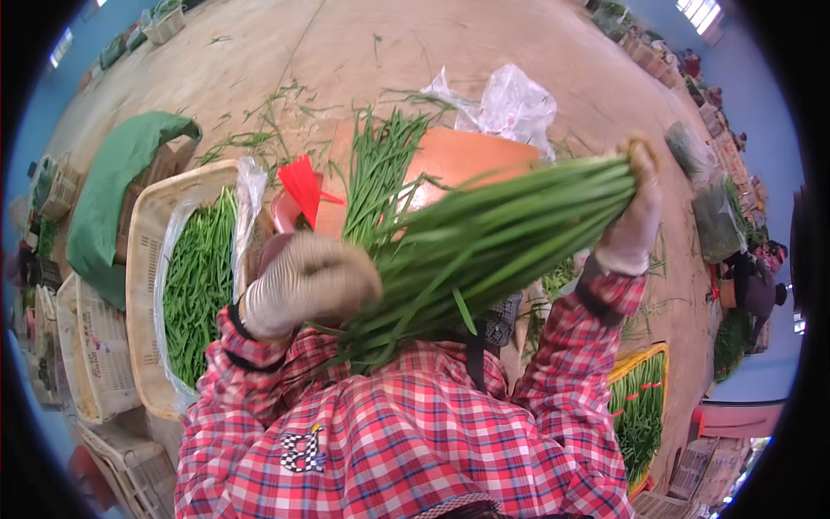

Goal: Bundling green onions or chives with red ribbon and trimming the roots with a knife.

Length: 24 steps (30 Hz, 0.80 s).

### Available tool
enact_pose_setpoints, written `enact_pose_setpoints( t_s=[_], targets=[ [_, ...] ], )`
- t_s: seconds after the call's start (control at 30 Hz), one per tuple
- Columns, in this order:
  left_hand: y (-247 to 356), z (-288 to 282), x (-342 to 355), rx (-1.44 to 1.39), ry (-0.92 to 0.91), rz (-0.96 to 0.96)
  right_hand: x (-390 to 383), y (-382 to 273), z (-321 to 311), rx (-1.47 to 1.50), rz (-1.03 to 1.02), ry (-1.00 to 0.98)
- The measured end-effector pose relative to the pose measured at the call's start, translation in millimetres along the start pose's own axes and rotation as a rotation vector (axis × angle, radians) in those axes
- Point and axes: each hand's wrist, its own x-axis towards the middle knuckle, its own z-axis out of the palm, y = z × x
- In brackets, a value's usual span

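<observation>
A big bunch of garlic chives (510, 229) stretches across the front of my body, its edges smeared by motion. My gloved right hand (635, 195), raised at the right, is closed round the pale stem end. My gloved left hand (316, 281) is at the leafy end of the bunch. It looks curled, but blur hides whether its fingers hold any leaves. Beyond the bunch, more chives (380, 169) lie on an orange-brown board (484, 151). Red strips (301, 186) stick up beside the board, above a pinkish container (284, 210).
At left stands a plastic-lined crate (147, 259) of chives, beside a green cloth (104, 208) draped over another crate. A crumpled clear plastic bag (517, 104) lies behind the board. A yellow crate (664, 389) of tied bunches is at lower right. Loose leaves litter the floor (415, 43).
</observation>
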Motion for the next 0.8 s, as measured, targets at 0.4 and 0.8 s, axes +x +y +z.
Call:
enact_pose_setpoints(
  t_s=[0.4, 0.8],
  targets=[
    [68, 28, 137, -1.435, -0.507, 0.523, 5, -27, 161, -0.513, -1.202, -0.155],
    [-20, -93, 114, -1.012, 0.226, 0.242, -5, 138, 159, 0.484, 0.712, -0.471]
  ],
)
